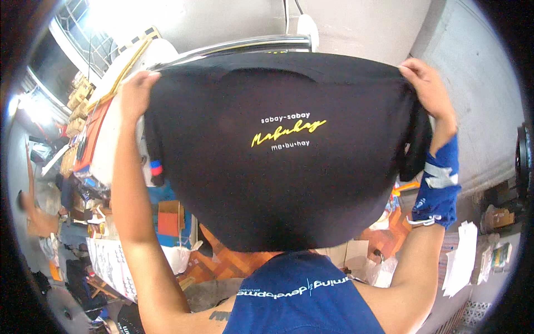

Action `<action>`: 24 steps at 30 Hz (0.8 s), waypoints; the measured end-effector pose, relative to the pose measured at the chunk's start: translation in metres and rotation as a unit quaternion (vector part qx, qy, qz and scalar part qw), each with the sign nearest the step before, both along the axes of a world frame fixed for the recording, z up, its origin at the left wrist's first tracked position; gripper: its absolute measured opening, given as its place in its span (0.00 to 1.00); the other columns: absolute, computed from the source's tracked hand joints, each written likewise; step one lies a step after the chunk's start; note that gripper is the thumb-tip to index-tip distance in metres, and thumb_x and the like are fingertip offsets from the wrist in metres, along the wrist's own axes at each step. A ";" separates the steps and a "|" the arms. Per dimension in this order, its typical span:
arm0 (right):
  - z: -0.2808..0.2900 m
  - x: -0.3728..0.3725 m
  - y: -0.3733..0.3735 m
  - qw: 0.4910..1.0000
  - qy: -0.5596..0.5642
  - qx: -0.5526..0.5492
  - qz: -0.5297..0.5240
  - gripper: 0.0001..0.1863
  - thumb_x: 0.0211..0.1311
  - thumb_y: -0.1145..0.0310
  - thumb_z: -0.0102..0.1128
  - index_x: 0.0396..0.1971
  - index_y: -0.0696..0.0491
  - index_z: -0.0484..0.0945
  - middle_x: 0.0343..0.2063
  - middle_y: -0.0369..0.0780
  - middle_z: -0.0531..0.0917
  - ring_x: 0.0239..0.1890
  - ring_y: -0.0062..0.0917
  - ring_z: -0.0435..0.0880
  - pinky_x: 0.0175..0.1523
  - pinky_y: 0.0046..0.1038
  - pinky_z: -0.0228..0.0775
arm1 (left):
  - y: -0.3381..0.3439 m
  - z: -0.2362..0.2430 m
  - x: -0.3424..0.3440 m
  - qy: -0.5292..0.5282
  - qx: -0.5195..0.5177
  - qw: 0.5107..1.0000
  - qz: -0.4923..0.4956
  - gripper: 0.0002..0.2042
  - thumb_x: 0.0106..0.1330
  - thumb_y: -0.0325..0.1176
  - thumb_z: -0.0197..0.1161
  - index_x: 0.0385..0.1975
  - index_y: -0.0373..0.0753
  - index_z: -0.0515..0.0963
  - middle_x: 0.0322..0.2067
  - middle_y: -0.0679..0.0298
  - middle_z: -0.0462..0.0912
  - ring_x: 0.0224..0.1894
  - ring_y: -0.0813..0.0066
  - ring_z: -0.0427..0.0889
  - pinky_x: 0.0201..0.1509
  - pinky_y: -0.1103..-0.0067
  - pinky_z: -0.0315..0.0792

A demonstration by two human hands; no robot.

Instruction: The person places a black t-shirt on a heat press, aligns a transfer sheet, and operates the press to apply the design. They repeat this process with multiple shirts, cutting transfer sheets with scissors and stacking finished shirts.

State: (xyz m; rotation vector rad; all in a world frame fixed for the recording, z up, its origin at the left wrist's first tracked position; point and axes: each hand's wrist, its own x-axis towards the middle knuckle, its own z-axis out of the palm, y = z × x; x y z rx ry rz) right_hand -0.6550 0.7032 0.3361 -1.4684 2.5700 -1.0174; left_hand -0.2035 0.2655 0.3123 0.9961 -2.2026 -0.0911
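Note:
I hold a black T-shirt (278, 178) spread out in front of me, with small white and yellow lettering across its middle. My left hand (136, 92) grips its upper left edge near the shoulder. The upper right edge is pinched in my right hand (425, 83). A blue band with grey tape (439, 186) wraps my right forearm. The shirt hangs down and hides most of what lies behind it.
A shiny metal rail (245, 47) runs across behind the shirt's top edge, in front of a grey wall (478, 83). On the left are cluttered shelves and boxes (83, 167). An orange patterned floor (233, 261) and papers (459, 256) lie below.

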 end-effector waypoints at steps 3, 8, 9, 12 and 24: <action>-0.063 -0.039 -0.067 0.982 -0.125 -0.003 0.139 0.19 0.64 0.63 0.67 0.50 0.58 0.80 0.41 0.40 0.86 0.47 0.25 0.83 0.54 0.29 0.72 | -0.050 -0.065 -0.066 -0.093 -0.077 0.991 0.050 0.13 0.65 0.44 0.66 0.37 0.40 0.87 0.41 0.52 0.85 0.42 0.53 0.86 0.48 0.66 0.77; -0.224 -0.089 -0.149 0.936 -0.053 0.337 0.087 0.17 0.63 0.57 0.65 0.43 0.56 0.85 0.41 0.51 0.87 0.45 0.43 0.85 0.53 0.37 0.74 | -0.056 -0.197 -0.138 -0.160 0.076 0.971 0.158 0.12 0.72 0.39 0.59 0.43 0.37 0.81 0.42 0.46 0.84 0.49 0.46 0.84 0.50 0.56 0.77; -0.254 -0.102 -0.162 0.936 -0.082 0.332 0.086 0.18 0.64 0.56 0.63 0.43 0.55 0.86 0.40 0.51 0.87 0.45 0.45 0.85 0.53 0.37 0.74 | -0.060 -0.219 -0.149 -0.160 0.104 0.968 0.163 0.11 0.73 0.37 0.57 0.44 0.36 0.80 0.43 0.46 0.84 0.49 0.45 0.84 0.49 0.56 0.78; -0.308 -0.152 -0.191 0.958 0.080 0.232 0.146 0.19 0.64 0.57 0.60 0.44 0.56 0.85 0.40 0.52 0.87 0.46 0.50 0.85 0.51 0.42 0.74 | -0.088 -0.270 -0.173 0.054 0.314 0.932 0.173 0.13 0.70 0.34 0.60 0.42 0.28 0.76 0.40 0.43 0.86 0.46 0.45 0.86 0.48 0.57 0.79; -0.362 -0.040 -0.164 0.996 0.064 0.054 -0.036 0.30 0.69 0.50 0.59 0.64 0.52 0.73 0.68 0.55 0.66 0.69 0.52 0.66 0.71 0.46 0.60 | 0.075 -0.301 -0.147 -0.115 0.212 0.960 -0.141 0.24 0.68 0.43 0.64 0.60 0.39 0.75 0.73 0.45 0.57 0.75 0.41 0.54 0.76 0.44 0.44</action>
